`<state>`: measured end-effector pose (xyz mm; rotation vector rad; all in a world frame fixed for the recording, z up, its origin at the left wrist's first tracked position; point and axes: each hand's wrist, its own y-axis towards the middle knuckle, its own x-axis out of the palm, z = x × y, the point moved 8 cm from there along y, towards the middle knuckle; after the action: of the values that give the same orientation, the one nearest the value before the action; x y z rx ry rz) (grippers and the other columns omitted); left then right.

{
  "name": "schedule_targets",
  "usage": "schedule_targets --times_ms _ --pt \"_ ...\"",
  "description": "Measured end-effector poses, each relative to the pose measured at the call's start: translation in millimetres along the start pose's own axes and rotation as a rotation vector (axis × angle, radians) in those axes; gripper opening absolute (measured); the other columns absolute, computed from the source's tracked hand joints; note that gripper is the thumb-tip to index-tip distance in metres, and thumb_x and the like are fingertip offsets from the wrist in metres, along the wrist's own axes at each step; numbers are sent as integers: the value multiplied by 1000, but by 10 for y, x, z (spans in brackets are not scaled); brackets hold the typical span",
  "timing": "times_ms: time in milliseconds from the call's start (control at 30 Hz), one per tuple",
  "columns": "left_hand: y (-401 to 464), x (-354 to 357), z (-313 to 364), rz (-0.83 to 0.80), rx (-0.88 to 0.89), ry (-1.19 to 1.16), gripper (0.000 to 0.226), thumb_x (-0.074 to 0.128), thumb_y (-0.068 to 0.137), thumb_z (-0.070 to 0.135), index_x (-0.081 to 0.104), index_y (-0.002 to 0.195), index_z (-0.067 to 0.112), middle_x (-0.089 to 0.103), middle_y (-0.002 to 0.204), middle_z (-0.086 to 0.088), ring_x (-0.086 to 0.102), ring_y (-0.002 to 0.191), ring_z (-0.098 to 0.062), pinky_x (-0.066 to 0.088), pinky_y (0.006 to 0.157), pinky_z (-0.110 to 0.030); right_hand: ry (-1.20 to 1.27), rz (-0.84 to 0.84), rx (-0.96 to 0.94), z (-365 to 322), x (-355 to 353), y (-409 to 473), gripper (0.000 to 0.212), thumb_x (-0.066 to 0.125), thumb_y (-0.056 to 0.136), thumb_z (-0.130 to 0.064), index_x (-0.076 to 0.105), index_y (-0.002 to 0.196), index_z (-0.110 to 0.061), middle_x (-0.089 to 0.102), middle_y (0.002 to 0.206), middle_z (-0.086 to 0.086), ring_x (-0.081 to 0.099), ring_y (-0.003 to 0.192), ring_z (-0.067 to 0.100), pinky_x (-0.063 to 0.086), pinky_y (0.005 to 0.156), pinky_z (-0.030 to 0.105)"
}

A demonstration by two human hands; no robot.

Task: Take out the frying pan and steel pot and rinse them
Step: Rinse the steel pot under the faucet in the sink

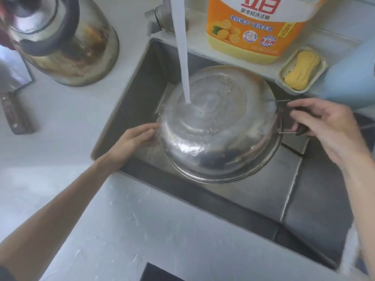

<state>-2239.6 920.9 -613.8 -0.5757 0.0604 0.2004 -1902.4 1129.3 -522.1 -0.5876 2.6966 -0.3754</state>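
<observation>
The steel pot (219,126) is turned upside down in the sink (134,94), its bottom up under a stream of water (182,57) from the tap (160,15). My right hand (328,130) grips the pot's dark right handle (300,130). My left hand (136,138) holds the pot's left side, where its fingers hide the left handle. No frying pan is in view.
A large steel kettle (65,39) stands on the counter at the back left. A knife handle (16,114) lies at the left edge. A dish soap bottle (257,27) and a soap dish with yellow soap (302,69) sit behind the sink.
</observation>
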Motion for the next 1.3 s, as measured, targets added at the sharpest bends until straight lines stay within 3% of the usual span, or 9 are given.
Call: schedule_targets --times_ms 233,300,400,567,700,833,1000,1200,1300 --pt "-38 -494 502 329 176 64 20 53 87 26 72 94 32 60 74 -8 56 67 -17 48 82 -43 180 -58 284 758 454 -56 6 62 86 -13 65 87 -17 68 58 -11 59 53 -1 48 47 12" --pt "1 -566 727 362 235 120 21 53 85 23 71 89 35 61 71 -4 56 62 -13 50 77 -38 262 -121 355 1014 691 -212 35 80 64 -36 65 88 -17 70 64 -8 60 55 1 50 50 14" --pt "106 -577 1052 337 329 185 27 52 89 13 68 92 35 63 61 12 58 57 -2 52 69 -21 354 -182 429 1282 1005 -482 78 89 30 -54 62 90 -12 72 72 0 64 61 8 57 61 23" --pt "276 -476 1253 137 392 376 27 50 95 13 62 108 34 66 73 17 61 71 0 51 81 -16 346 -55 375 1326 1044 -831 74 87 35 -56 63 89 -13 70 87 9 68 67 19 55 65 23" --pt "343 -432 1013 -18 333 486 18 54 92 24 62 104 34 69 87 3 63 80 -7 52 90 -29 248 88 175 1009 665 -917 17 80 66 -22 70 78 -26 70 80 -6 65 71 13 54 70 18" --pt "336 -277 709 -73 267 543 6 59 88 34 60 94 35 66 95 -17 64 84 -25 49 90 -47 82 158 -45 470 269 -888 46 68 74 7 70 72 -39 69 70 -19 62 65 -4 48 66 7" --pt "232 -62 450 -105 223 454 10 59 77 43 59 83 35 65 88 4 58 83 -9 46 84 -30 -12 180 -241 -232 1 -559 34 66 82 -8 69 76 -42 68 68 -24 60 54 -2 44 55 6" --pt "62 -325 294 139 150 175 13 60 85 15 61 77 25 64 71 12 58 66 -6 49 71 -22 104 57 16 135 166 -157 5 69 78 -33 74 76 -35 69 63 -15 58 56 -2 46 50 9" --pt "23 -564 523 302 230 156 25 55 86 12 66 77 32 64 63 15 56 58 -1 47 67 -15 176 -8 176 673 453 -255 58 74 45 -68 71 83 -24 69 64 -9 57 53 1 50 50 15"
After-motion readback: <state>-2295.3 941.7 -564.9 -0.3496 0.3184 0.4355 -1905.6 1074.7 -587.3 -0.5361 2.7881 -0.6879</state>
